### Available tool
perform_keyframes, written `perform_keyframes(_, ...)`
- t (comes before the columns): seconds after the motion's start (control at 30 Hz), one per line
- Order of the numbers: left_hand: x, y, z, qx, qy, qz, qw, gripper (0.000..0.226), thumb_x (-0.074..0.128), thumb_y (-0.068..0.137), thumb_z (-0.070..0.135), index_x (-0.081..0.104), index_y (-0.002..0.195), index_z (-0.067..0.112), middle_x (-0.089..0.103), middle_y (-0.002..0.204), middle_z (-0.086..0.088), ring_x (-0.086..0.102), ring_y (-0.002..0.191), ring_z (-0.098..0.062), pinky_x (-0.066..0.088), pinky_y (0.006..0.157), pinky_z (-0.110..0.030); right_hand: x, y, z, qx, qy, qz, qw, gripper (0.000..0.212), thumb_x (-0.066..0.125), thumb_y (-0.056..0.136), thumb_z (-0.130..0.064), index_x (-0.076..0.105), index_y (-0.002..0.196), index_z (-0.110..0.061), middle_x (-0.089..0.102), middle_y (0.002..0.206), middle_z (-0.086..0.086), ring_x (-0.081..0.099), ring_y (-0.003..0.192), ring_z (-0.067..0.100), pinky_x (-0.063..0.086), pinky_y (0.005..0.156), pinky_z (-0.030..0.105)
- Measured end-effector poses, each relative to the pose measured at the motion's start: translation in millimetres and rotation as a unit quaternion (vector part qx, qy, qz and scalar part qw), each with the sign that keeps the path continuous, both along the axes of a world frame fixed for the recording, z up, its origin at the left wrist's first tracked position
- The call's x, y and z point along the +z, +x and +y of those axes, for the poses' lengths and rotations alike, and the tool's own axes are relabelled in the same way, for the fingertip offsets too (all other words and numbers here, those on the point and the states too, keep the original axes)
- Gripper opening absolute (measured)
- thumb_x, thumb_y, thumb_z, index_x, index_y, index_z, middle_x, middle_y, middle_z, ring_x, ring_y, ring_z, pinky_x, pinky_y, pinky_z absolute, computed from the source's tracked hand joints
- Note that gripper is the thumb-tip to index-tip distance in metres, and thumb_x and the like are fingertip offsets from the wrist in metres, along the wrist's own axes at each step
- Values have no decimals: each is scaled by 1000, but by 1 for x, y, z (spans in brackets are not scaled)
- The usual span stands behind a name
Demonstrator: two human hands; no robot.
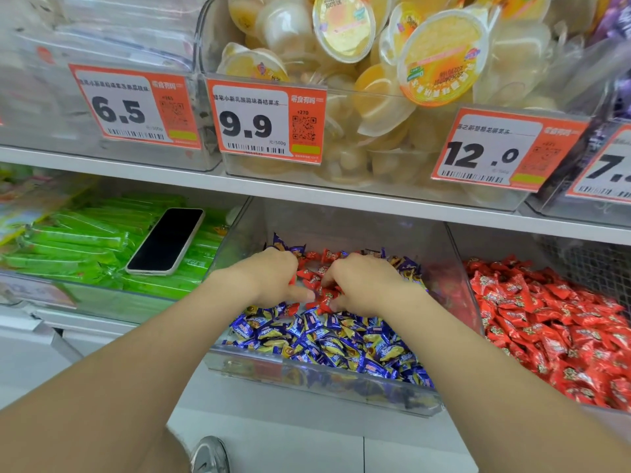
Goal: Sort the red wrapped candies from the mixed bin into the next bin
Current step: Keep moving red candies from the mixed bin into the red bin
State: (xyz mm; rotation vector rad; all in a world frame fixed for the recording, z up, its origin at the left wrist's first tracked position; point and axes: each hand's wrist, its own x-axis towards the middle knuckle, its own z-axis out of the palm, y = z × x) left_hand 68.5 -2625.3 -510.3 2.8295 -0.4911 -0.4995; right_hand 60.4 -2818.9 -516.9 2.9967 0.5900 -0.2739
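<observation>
A clear mixed bin (341, 380) on the lower shelf holds blue-and-gold wrapped candies (327, 343) in front and a patch of red wrapped candies (322, 297) at its middle. Both hands are inside this bin. My left hand (273, 278) lies knuckles up, its fingers curled into the red candies. My right hand (365, 285) sits just to the right, fingers curled down around red candies too. Between the two hands the red wrappers bunch up. To the right, the neighbouring bin (467, 288) is filled with red wrapped candies (553, 329).
A phone (166, 240) lies face up on green stick packs (78, 244) in the left bin. The upper shelf (307, 192) carries jelly-cup bins (392, 80) with orange price tags hanging over the bins below. A shoe (210, 455) shows on the floor.
</observation>
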Motion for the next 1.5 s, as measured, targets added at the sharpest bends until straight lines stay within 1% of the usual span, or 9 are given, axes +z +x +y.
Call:
perform_keyframes(0.2, -7, 3, 0, -19, 33, -27, 999, 16, 65, 101, 27, 68, 94, 13, 67, 96, -7, 68, 84, -28, 58, 77, -45, -11, 5, 8, 6, 15, -16, 1000, 25, 82, 85, -40, 71, 100, -23, 65, 96, 1, 65, 87, 28, 53, 70, 38)
perform_keyframes(0.33, -12, 3, 3, -22, 43, 24, 999, 34, 77, 93, 42, 71, 110, 14, 69, 112, -7, 68, 100, -28, 57, 88, -41, 2, 7, -4, -34, 135, 42, 989, 44, 76, 89, -42, 50, 64, -16, 47, 62, 4, 45, 57, 24, 35, 53, 35)
perform_keyframes(0.57, -19, 9, 4, -42, 9, 46, 998, 14, 77, 93, 24, 72, 96, 11, 72, 94, -1, 69, 91, -23, 47, 67, -26, 19, 1, -23, -81, 241, 85, 963, 28, 70, 97, -43, 59, 88, -18, 62, 75, -1, 56, 65, 16, 45, 61, 32)
perform_keyframes(0.73, -25, 8, 7, -46, 21, 59, 997, 33, 86, 85, 39, 70, 102, 15, 75, 110, 4, 70, 102, -21, 57, 93, -44, 19, -2, -26, -119, 313, 93, 938, 15, 69, 90, -20, 69, 104, -25, 67, 72, -5, 50, 42, 9, 44, 49, 24)
perform_keyframes(0.9, -24, 8, 8, -65, 26, 45, 997, 27, 85, 85, 35, 71, 93, 14, 74, 104, 5, 69, 96, -20, 58, 87, -42, 4, -3, -11, -63, 212, 45, 974, 11, 75, 94, -31, 82, 88, -27, 74, 96, -11, 61, 80, 2, 54, 82, 32)
perform_keyframes(1.1, -20, 5, 2, -57, 38, 10, 998, 18, 55, 92, 11, 61, 77, 3, 58, 76, -11, 52, 71, -27, 46, 64, -46, -9, -2, 19, 0, 79, 17, 997, 19, 82, 89, -39, 78, 101, -25, 71, 104, 3, 68, 98, 30, 51, 75, 38)
perform_keyframes(1.23, -9, 8, 3, 19, -61, -69, 996, 29, 53, 98, 30, 55, 81, 6, 62, 81, -10, 58, 73, -27, 46, 64, -38, -13, 0, 24, 11, 45, 25, 999, 30, 82, 90, -39, 75, 115, -25, 68, 109, 4, 67, 97, 32, 47, 74, 38)
perform_keyframes(1.4, -17, 19, 4, 77, -73, -113, 988, 34, 52, 99, 35, 46, 73, 14, 54, 76, -11, 58, 71, -35, 40, 62, -37, -8, 1, 14, -20, 96, 55, 994, 35, 79, 90, -35, 52, 75, -19, 52, 73, 1, 51, 64, 21, 39, 56, 33)
perform_keyframes(1.5, -22, 21, 1, 52, -83, -76, 992, 16, 48, 104, 23, 56, 95, 11, 65, 94, -13, 64, 75, -29, 51, 67, -38, 9, -1, -1, -76, 155, 51, 984, 44, 77, 91, -38, 45, 68, -18, 49, 63, -1, 49, 57, 20, 36, 51, 34)
